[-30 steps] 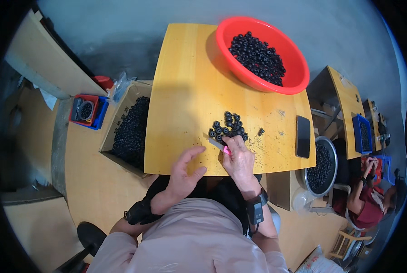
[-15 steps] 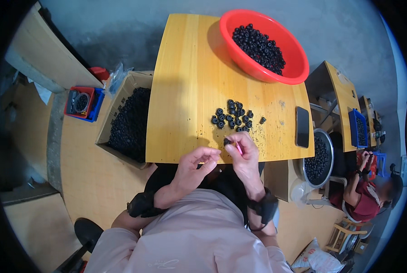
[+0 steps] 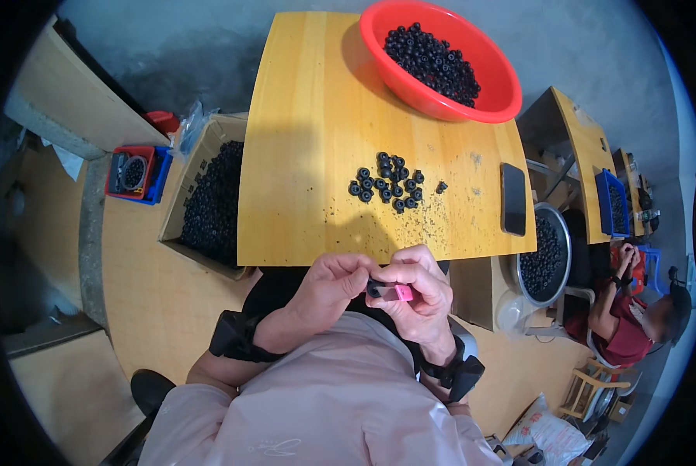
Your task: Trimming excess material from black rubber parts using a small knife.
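In front of my body, just off the near table edge, both hands meet. My left hand (image 3: 328, 286) is closed, pinching a small black ring-shaped part (image 3: 374, 289) that looks like rubber. Closed around a small pink-handled blade (image 3: 404, 293) is my right hand (image 3: 425, 299); its flat, pale end lies against the black part. Right fingertips also touch or nearly touch that part. Beyond the hands, several similar black parts (image 3: 384, 184) lie in a loose cluster on the yellow wooden table (image 3: 286, 155), with dark crumbs scattered around them.
A red basin (image 3: 488, 105) of black parts stands at the table's far right. A phone (image 3: 512, 199) lies by the right edge. Left is a cardboard box (image 3: 175, 225) full of black parts; right, a metal bowl (image 3: 563, 268). Another person (image 3: 620, 326) sits far right.
My hands have drawn back from over the table edge toward my body and come together. The black part is now between them, with the blade against it. The view has shifted slightly.
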### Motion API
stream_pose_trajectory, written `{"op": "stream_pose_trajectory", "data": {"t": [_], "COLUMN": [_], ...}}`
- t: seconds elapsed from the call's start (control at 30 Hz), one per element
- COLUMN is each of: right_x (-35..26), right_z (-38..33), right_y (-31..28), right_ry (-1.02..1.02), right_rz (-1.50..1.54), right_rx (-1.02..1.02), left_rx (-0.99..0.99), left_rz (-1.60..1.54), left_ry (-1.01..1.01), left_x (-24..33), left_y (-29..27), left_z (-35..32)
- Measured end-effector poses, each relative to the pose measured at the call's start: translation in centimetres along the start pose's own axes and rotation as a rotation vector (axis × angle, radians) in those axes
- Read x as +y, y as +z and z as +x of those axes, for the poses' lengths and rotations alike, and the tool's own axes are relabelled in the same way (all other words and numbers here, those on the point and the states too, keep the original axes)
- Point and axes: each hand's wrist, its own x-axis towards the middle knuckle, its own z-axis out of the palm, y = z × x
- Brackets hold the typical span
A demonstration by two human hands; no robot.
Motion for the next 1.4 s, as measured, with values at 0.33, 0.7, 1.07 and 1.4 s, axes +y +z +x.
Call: {"op": "stream_pose_trajectory", "data": {"t": [0.33,0.7,1.07,1.4], "right_x": [0.3,-0.1,-0.6,0.3], "right_z": [-0.9,-0.8,-2.1,-3.5], "right_y": [-1.5,-2.3,-3.2,-1.7], "right_ry": [0.039,0.008,0.204,0.133], "right_rz": [0.083,0.119,0.449,0.130], "right_rx": [0.018,0.012,0.110,0.193], "left_rx": [-0.004,-0.153,-0.118,-0.092], "left_rz": [0.165,0.097,0.050,-0.013], "left_ry": [-0.180,-0.174,-0.038,-0.005], "left_x": [-0.2,-1.1,-1.2,-1.3], "left_y": [0.8,0.7,1.0,1.6], "left_z": [0.6,1.2,1.4,1.3]}}
